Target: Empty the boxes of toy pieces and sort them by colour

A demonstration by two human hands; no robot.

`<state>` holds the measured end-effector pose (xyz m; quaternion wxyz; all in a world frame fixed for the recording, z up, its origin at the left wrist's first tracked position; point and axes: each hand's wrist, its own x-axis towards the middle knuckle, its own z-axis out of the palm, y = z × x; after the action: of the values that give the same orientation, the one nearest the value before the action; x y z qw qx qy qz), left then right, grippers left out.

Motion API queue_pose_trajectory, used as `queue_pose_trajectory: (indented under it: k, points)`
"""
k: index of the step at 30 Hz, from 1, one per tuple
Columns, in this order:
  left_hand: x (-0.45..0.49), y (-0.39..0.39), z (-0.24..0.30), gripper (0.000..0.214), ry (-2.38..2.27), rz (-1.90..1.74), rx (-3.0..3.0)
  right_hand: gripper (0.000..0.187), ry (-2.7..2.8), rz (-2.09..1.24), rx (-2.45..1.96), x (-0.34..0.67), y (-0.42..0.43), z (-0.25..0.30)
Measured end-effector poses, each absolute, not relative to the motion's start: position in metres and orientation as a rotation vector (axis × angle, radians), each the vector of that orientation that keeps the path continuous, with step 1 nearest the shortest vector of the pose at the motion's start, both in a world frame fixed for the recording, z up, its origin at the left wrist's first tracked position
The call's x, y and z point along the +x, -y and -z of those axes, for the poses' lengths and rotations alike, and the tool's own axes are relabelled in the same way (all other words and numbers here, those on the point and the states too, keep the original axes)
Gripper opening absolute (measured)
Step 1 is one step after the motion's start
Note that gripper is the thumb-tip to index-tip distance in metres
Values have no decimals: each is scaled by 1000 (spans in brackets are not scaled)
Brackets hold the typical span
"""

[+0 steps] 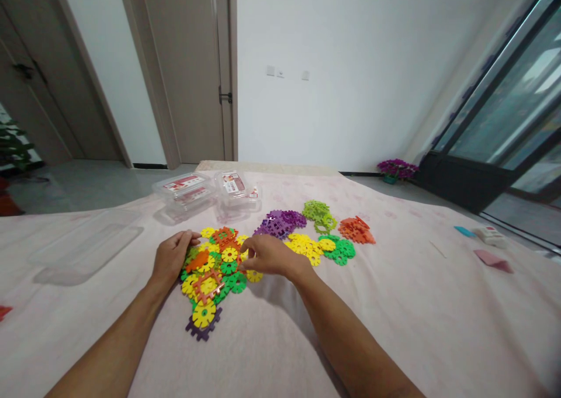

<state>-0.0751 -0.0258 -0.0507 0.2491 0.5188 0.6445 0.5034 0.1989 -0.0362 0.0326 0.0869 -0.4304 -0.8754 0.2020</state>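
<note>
A mixed heap of plastic snowflake building pieces (214, 275), yellow, green, orange and purple, lies on the pink cloth in front of me. My left hand (173, 256) rests curled on the heap's left side, fingers bent over the pieces. My right hand (269, 255) reaches in from the right, fingertips pinched at a piece on the heap's right edge. Sorted piles lie beyond: purple (280, 222), yellow (307, 246), light green (319, 212), dark green (339, 251), orange (356, 229).
Two clear plastic boxes (205, 190) with red labels stand at the back of the table (394, 316). A clear lid (87, 243) lies at the left. Small cards and a white block (488, 234) sit at the far right. Doors, a wall and a glass door surround.
</note>
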Motion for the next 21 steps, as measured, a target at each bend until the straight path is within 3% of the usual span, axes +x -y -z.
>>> queue_pose_trajectory:
  k: [4, 9, 21]
  points:
    - [-75, 25, 52, 48, -1753, -1379, 1402, 36, 2637, -337, -1042, 180, 44, -19]
    - [-77, 23, 55, 47, -1735, -1394, 1402, 54, 2738, -201, -677, 161, 51, 1]
    - [-78, 23, 55, 51, -1757, -1354, 1418, 24, 2714, -262, -621, 161, 50, 9]
